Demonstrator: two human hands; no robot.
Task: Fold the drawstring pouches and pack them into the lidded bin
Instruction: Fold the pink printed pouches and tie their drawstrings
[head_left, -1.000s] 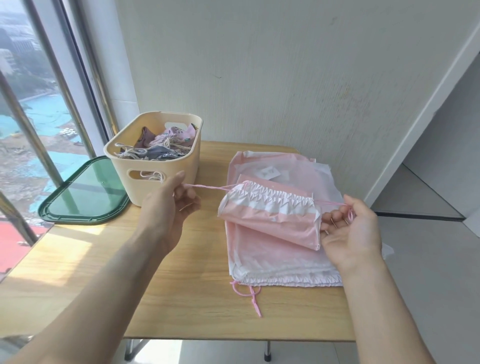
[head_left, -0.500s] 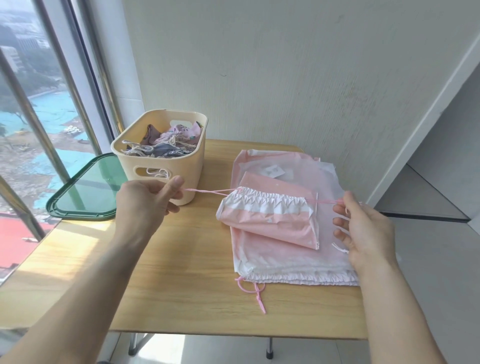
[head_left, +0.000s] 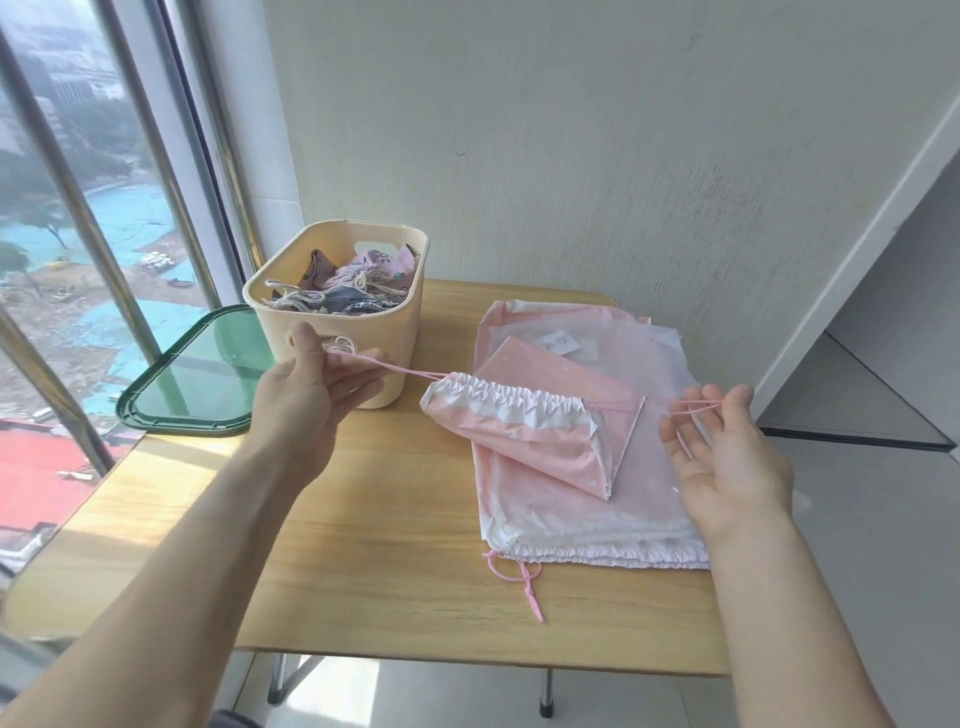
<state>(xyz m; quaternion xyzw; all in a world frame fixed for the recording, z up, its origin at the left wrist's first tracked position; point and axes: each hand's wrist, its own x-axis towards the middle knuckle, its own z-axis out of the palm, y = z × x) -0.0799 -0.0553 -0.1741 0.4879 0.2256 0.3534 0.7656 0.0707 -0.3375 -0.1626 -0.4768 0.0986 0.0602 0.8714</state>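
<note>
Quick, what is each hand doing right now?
Left hand: pinches the pink drawstring of the pink pouch.
Right hand: palm up, fingers nearly straight, the pouch's other cord loop hooked over its fingertips.

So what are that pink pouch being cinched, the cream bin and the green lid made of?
The pink drawstring pouch looks like thin, slightly glossy plastic film or coated fabric: it creases crisply and its white lining gathers into sharp pleats. The cream rectangular bin seems matte moulded plastic, with rounded corners and cut-out handles. The dark green lid appears to be translucent tinted plastic in an opaque rim.
</note>
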